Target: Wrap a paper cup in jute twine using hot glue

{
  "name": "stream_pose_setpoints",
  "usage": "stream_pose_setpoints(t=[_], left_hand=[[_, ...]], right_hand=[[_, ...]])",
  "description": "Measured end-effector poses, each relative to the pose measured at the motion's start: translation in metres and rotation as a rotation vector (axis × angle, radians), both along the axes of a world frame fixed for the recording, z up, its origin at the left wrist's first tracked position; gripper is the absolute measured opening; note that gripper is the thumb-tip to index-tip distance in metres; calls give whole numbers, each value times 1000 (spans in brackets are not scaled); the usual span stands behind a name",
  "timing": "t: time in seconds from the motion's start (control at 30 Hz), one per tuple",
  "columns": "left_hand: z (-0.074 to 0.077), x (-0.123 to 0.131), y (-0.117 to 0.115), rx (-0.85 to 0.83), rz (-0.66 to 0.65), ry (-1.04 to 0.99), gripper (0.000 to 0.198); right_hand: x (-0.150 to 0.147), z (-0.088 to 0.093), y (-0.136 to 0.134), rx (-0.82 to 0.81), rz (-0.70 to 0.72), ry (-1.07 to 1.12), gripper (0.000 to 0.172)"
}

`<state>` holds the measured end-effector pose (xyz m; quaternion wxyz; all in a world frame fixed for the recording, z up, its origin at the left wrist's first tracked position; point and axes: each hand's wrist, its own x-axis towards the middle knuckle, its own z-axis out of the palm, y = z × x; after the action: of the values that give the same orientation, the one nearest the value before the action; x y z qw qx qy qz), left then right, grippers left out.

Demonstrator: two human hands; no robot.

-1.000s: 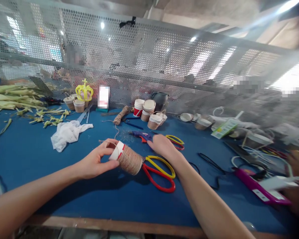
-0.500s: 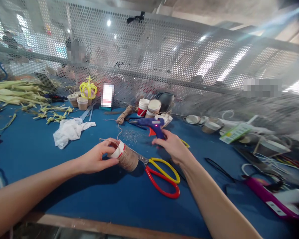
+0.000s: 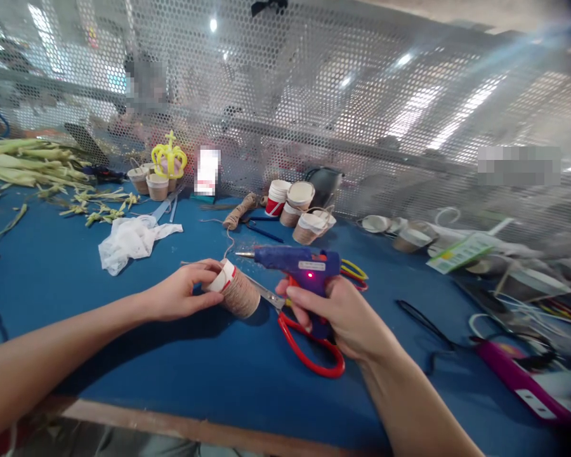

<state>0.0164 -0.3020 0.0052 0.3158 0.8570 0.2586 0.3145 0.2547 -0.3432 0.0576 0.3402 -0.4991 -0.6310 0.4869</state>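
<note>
My left hand [image 3: 183, 296] grips a paper cup wound with brown twine [image 3: 235, 291], held on its side just above the blue table [image 3: 171, 355]. My right hand [image 3: 340, 315] is closed round the handle of a blue glue gun [image 3: 297, 262]; its red light is on and its nozzle points left, over the cup. Red and yellow scissors [image 3: 309, 352] lie on the table under my right hand. A loose end of twine [image 3: 228, 240] trails from the cup toward the back.
A white cloth [image 3: 131, 238] lies left of centre. Several paper cups [image 3: 297, 209], a twine spool [image 3: 238, 211] and a yellow crown [image 3: 169, 160] stand by the perforated metal screen [image 3: 314, 101]. Green leaf strips [image 3: 33, 168] lie far left. Cables and a purple tool [image 3: 514, 377] crowd the right.
My right hand picked the glue gun up from the table and brought it toward me, over the scissors. My left hand kept hold of the cup.
</note>
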Motion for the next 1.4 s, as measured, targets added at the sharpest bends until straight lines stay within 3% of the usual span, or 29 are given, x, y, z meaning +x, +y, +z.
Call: stream_pose_setpoints(t=[0.17, 0.3, 0.5, 1.4], left_hand=[[-2, 0, -1, -3, 35, -1, 15], [0, 0, -1, 3, 51, -1, 15], [0, 0, -1, 0, 66, -17, 15], [1, 0, -2, -39, 46, 0, 18]], right_hand=[[-9, -1, -9, 198, -86, -308, 20], [-15, -7, -15, 359, -153, -417, 13], [-13, -12, -15, 461, -147, -570, 14], [-15, -11, -23, 529, -91, -646, 9]])
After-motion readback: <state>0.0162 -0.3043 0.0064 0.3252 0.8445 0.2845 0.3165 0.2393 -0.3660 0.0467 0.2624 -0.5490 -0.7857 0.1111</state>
